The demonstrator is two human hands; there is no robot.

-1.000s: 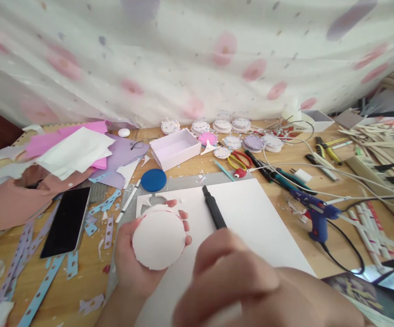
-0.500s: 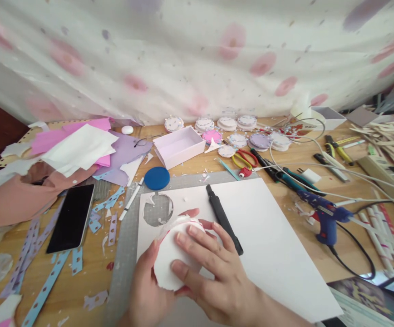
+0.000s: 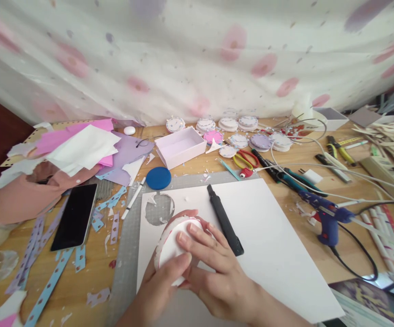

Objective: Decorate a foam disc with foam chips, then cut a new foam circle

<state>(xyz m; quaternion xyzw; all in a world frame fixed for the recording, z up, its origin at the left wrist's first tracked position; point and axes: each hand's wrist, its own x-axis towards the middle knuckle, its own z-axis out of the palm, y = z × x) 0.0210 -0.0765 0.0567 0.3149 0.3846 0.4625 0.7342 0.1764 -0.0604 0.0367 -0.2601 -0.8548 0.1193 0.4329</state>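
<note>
Both hands hold a round white foam disc (image 3: 170,245) with a thin red line at its rim, just above a large white foam sheet (image 3: 272,236). My left hand (image 3: 159,286) cups the disc from below, thumb pressed on its face. My right hand (image 3: 217,272) lies over the disc's right side, fingers curled onto it. A round hole (image 3: 158,209) is cut in the sheet just beyond the disc. A black craft knife (image 3: 224,219) lies on the sheet next to my right fingers.
A grey cutting mat (image 3: 125,254) lies under the sheet. A black phone (image 3: 75,216), blue lid (image 3: 158,178), white pen (image 3: 133,198) and paper scraps lie left. A pink box (image 3: 180,146), decorated discs (image 3: 238,131), scissors (image 3: 245,160), blue glue gun (image 3: 322,213) and cables lie behind and right.
My right hand let go of the black knife, which now lies on the sheet, and came onto the disc. The left hand lowered the disc and its thumb moved over the face.
</note>
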